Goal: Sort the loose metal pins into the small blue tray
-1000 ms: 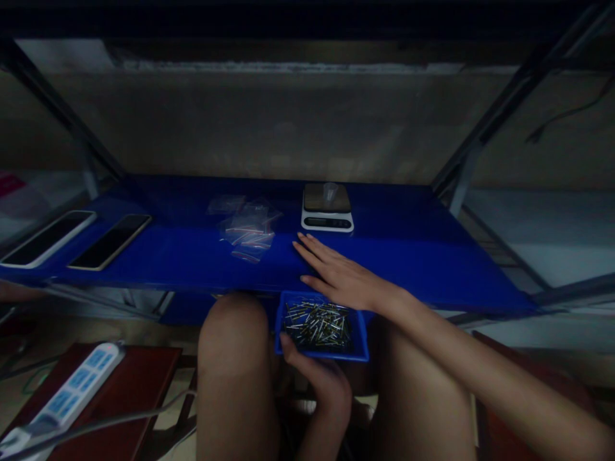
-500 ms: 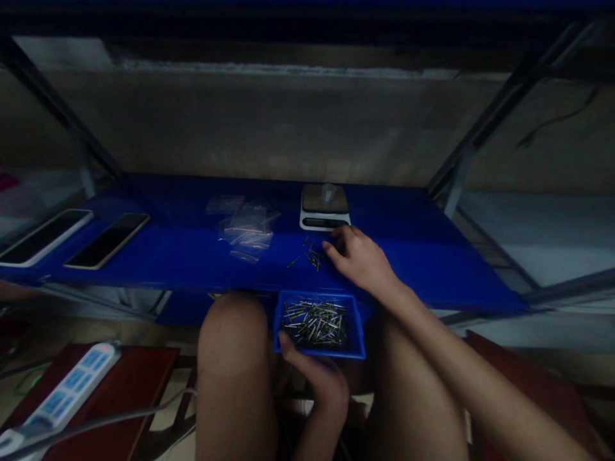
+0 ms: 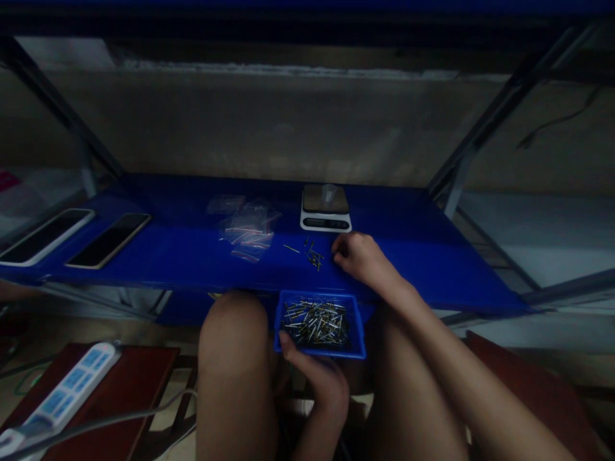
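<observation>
My left hand (image 3: 314, 374) grips the near edge of a blue tray (image 3: 360, 326), its thumb on the rim. The tray sits between the knees and holds several thin metal pins (image 3: 317, 322). Over the blue shelf, my right hand (image 3: 358, 255) has its fingers curled together; whatever is between them is too small to make out. Just left of it lies a small pile of loose pins (image 3: 314, 256), with one pin (image 3: 291, 248) apart from the rest. Behind the pile stands a white scale (image 3: 327, 222) with a small clear cup (image 3: 328, 194) on its plate.
Clear plastic bags (image 3: 250, 227) lie overlapping left of the scale. Two phones, one white-edged (image 3: 45, 237) and one dark (image 3: 109, 241), rest at the shelf's left. A power strip (image 3: 72, 390) lies on a red-brown stool (image 3: 144, 384) at lower left. Metal posts flank the shelf.
My right hand has drawn its fingers together and shifted slightly right, away from the pile. The separate pin now lies at another angle, slightly farther left and up. My left hand has stayed on the tray.
</observation>
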`<state>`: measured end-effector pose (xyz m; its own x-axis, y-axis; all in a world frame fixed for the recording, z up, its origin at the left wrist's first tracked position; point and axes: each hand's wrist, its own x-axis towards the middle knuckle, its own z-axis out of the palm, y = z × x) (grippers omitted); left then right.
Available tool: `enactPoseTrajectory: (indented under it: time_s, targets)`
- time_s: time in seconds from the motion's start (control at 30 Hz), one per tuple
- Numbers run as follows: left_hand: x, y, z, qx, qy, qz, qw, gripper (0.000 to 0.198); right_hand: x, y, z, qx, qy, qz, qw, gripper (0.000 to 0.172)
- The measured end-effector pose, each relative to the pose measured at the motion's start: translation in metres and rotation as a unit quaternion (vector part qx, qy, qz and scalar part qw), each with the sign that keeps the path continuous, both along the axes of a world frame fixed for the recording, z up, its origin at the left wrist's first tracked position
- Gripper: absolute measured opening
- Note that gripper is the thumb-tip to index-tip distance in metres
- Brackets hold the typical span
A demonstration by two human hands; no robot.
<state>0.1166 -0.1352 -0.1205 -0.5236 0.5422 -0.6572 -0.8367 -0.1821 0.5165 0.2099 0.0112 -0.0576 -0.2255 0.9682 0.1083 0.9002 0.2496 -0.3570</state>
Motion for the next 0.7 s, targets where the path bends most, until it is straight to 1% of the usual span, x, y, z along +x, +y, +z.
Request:
enactPoseTrajectory:
  time_s: [0.13,0.2,0.27,0.33,0.4,0.47,0.5,0.53,0.57,0.63,0.7]
  targets:
    - [-0.001,0.0,-0.002,-0.011,-0.014,-0.011,1.0,0.07,0.001,-0.002,0.002,0.0,0.009,0.01,1.0,0.023]
    - [0.0,0.0,-0.003,-0.006,-0.007,-0.008,1.0,0.067,0.002,-0.003,0.004,-0.027,0.062,0.015,0.998,0.027]
    - [0.0,0.0,-0.004,0.0,0.008,0.001,1.0,0.065,0.003,-0.005,0.007,-0.078,0.154,0.032,0.984,0.029]
    - [0.0,0.001,-0.003,0.002,0.016,0.006,1.0,0.065,0.004,-0.011,0.014,-0.158,0.254,0.078,0.951,0.028]
    - [0.0,0.001,-0.002,-0.006,0.009,0.0,1.0,0.068,0.002,-0.019,0.023,-0.25,0.32,0.151,0.901,0.03]
    - [0.0,0.001,-0.001,-0.017,-0.01,-0.015,1.0,0.07,-0.001,-0.027,0.03,-0.333,0.328,0.223,0.855,0.034]
    - [0.0,0.001,0.0,-0.019,-0.017,-0.018,1.0,0.071,-0.003,-0.03,0.033,-0.356,0.319,0.247,0.843,0.036]
    - [-0.001,0.001,0.0,-0.018,-0.019,-0.018,0.999,0.071,-0.005,-0.031,0.033,-0.361,0.31,0.259,0.84,0.038]
    - [-0.001,0.001,0.001,-0.014,-0.017,-0.014,1.0,0.071,-0.006,-0.031,0.032,-0.347,0.306,0.259,0.848,0.038]
    - [0.0,0.001,0.001,-0.005,-0.006,-0.006,1.0,0.07,-0.007,-0.025,0.027,-0.264,0.31,0.223,0.886,0.031]
    - [0.0,0.001,0.0,-0.006,-0.004,-0.004,1.0,0.069,-0.006,-0.015,0.019,-0.148,0.286,0.16,0.933,0.02]
